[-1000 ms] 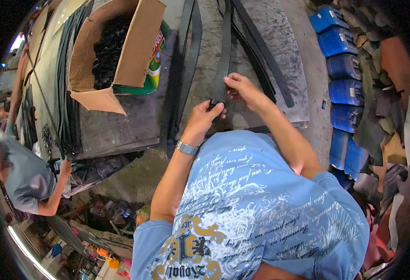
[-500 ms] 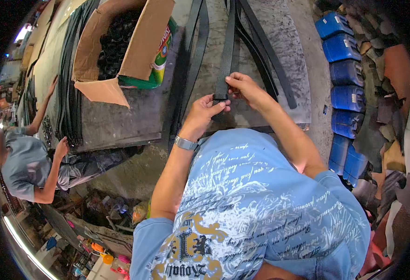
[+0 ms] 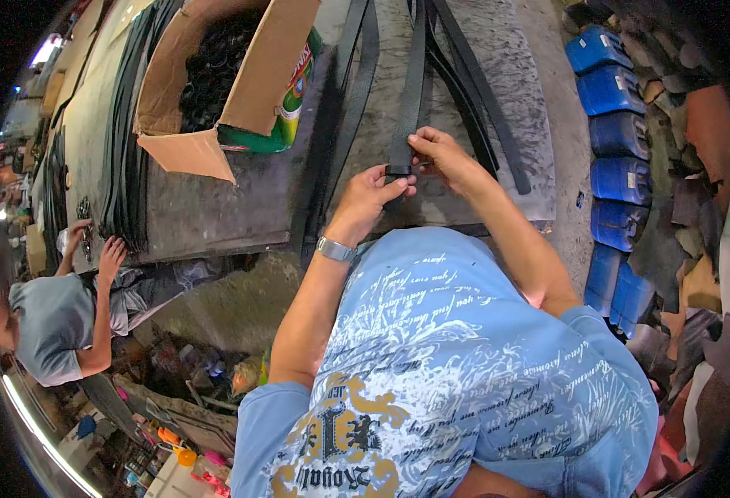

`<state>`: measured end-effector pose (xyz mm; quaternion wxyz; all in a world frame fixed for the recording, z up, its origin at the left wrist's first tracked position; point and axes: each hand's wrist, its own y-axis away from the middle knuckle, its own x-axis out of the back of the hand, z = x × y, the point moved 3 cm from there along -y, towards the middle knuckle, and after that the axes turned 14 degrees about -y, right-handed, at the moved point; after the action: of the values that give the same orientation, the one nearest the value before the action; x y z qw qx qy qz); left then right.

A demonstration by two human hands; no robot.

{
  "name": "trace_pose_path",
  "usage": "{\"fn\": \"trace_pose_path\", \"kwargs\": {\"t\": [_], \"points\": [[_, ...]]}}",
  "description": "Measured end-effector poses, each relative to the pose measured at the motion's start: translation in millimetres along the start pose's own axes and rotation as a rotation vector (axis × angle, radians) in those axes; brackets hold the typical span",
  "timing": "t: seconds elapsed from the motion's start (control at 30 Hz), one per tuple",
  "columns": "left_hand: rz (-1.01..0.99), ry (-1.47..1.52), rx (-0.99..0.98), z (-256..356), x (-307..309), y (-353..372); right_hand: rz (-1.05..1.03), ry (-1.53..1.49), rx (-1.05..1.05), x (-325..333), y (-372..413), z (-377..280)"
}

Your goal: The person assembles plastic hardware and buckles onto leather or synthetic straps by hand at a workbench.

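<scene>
A long black belt strap (image 3: 407, 116) runs from the far part of the table toward me. Around its near end sits a small black band, perhaps a loop (image 3: 397, 170). My left hand (image 3: 368, 199), with a watch on the wrist, is closed on that end, thumb and fingers at the band. Just above it, my right hand (image 3: 441, 154) pinches the strap's right edge between thumb and fingers. Part of the strap end is hidden by my fingers. More black straps (image 3: 493, 124) lie on both sides of the held one.
An open cardboard box (image 3: 253, 75) of small black pieces stands on the table (image 3: 215, 224) to the left. Beyond it lie bundled dark strips (image 3: 124, 166), with a co-worker (image 3: 53, 324) beside them. Blue jugs (image 3: 618, 137) and leather scraps (image 3: 705, 199) line the right.
The black band at the strap end shows more clearly, and my hands have shifted only slightly. The co-worker has drawn one hand back from the strips, bringing both hands closer together.
</scene>
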<state>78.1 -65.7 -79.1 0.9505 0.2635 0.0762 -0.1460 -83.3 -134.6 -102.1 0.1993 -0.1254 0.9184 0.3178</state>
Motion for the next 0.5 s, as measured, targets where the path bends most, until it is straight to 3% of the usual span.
{"fn": "trace_pose_path", "kwargs": {"t": [0.17, 0.27, 0.37, 0.5], "points": [[0.009, -0.002, 0.053, -10, 9, -20, -0.088, -0.004, -0.017, 0, -4, 4], [-0.006, -0.246, -0.048, -6, 20, -45, -0.112, 0.028, -0.003, 1, -10, 9], [-0.071, -0.191, -0.100, -3, 17, -46, -0.103, 0.043, 0.002, 5, -12, 4], [-0.042, -0.221, 0.001, -3, 17, -43, -0.105, 0.073, 0.004, 8, -10, 3]]}}
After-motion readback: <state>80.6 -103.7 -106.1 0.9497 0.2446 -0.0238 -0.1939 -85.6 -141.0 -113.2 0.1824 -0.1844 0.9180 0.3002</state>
